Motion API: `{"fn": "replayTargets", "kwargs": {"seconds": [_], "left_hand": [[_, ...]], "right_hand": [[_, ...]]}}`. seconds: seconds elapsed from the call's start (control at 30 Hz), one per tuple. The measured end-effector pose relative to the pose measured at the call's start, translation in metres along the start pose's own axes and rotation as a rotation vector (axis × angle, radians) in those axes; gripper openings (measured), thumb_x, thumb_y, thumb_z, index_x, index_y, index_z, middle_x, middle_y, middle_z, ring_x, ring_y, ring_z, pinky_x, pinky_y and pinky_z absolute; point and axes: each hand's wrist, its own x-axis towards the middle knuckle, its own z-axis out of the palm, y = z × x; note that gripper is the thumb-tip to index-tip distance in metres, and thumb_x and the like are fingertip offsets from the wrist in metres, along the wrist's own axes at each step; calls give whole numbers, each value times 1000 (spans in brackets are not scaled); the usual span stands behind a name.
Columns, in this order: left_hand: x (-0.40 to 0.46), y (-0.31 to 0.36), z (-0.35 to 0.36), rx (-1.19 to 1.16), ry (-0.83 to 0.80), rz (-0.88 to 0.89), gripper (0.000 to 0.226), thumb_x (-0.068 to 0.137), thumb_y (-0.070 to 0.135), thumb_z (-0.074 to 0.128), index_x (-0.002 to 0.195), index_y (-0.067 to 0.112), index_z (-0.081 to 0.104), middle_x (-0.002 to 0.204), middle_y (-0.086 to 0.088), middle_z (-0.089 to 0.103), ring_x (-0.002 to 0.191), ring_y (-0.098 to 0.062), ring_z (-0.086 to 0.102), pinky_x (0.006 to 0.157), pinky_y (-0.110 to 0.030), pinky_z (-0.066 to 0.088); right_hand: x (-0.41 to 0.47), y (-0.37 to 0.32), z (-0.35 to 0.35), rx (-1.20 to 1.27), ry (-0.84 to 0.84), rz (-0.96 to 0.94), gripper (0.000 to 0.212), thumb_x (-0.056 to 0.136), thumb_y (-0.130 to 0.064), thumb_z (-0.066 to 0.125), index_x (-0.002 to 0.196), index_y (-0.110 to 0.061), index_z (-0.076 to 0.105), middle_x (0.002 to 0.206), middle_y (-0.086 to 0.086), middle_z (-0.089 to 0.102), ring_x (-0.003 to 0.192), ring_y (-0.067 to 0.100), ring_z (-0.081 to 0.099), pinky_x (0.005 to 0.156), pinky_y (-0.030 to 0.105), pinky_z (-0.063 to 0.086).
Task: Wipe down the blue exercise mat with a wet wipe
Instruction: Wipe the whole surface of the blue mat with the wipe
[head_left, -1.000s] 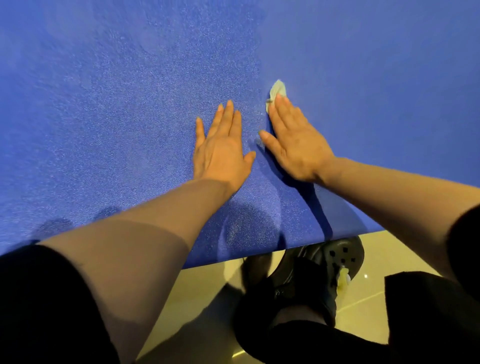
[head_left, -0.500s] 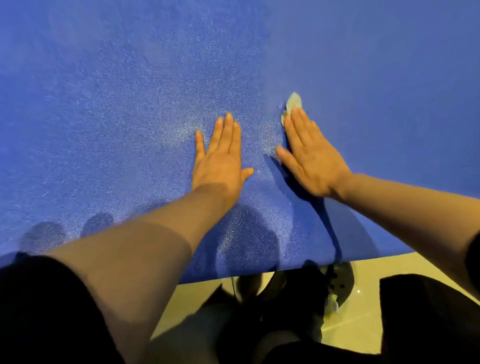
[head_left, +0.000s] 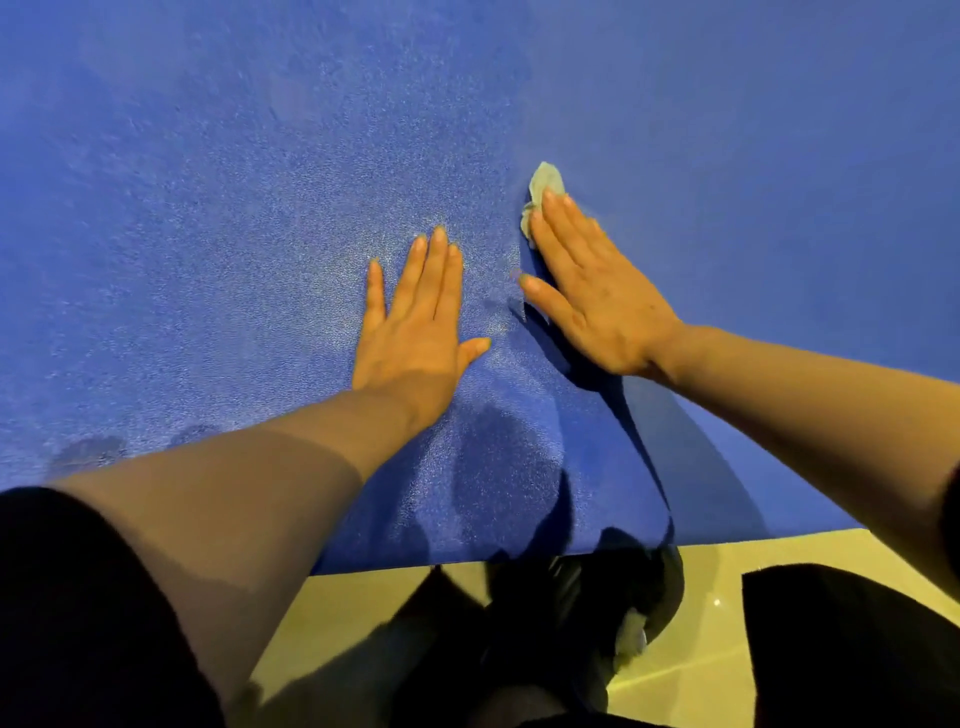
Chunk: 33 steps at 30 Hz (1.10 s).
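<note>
Fingers (head_left: 563, 228) of right hand (head_left: 597, 291) straight, pressing crumpled pale wipe (head_left: 543, 195) onto speckled blue mat (head_left: 208, 208); left hand (head_left: 415, 332) flat.

— What is laid on the mat (head_left: 208, 208)?
— Both hands: the left hand (head_left: 415, 317) flat, the right hand (head_left: 597, 291) just right of it, the wipe (head_left: 543, 195) pressed beneath its fingertips.
— And nearer?
— The floor (head_left: 727, 561) is met at the mat's near edge.

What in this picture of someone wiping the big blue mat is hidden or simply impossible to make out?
All from the head view:
- Pale crumpled wet wipe: mostly covered by the right hand; its full extent is hidden.
- Blue textured exercise mat: cut off by the top, left and right edges.
- Dark shoe on the cream floor: in shadow and blurred, details unreadable.
- Mat under the flat left hand: covered, so its state is unknown.
</note>
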Motion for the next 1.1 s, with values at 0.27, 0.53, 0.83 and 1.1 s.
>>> {"fn": "replayTargets", "kwargs": {"seconds": [0.27, 0.53, 0.83, 1.1], "left_hand": [[4, 4, 2, 31, 8, -17, 83, 98, 58, 22, 151, 9, -19, 158, -7, -27, 146, -22, -24, 114, -51, -15], [4, 5, 1, 45, 7, -28, 82, 98, 59, 20, 150, 9, -19, 158, -7, -26, 146, -22, -23, 114, -50, -16], [4, 7, -2, 53, -52, -47, 80, 100, 56, 19, 148, 9, -25, 156, -6, -31, 144, -22, -27, 115, -51, -16], [1, 9, -2, 36, -57, -52, 84, 98, 60, 18, 148, 8, -24, 157, -6, -30, 144, -21, -27, 115, -51, -15]], "right_hand": [[-44, -15, 2, 51, 119, 48, 70, 99, -51, 25, 153, -6, 23, 161, 16, 8, 149, 27, 11, 118, 28, 13], [6, -28, 13, -68, 144, 153, 76, 96, -55, 20, 153, -5, 16, 161, 16, 5, 146, 34, 14, 119, 33, 6], [-20, -47, 18, -141, -30, -9, 79, 97, -55, 14, 147, 5, 26, 156, 22, 23, 146, 35, 18, 121, 41, 11], [38, -16, -3, -52, -27, 138, 75, 99, -51, 17, 153, -2, 6, 162, 14, -1, 150, 24, -3, 121, 33, -5]]}}
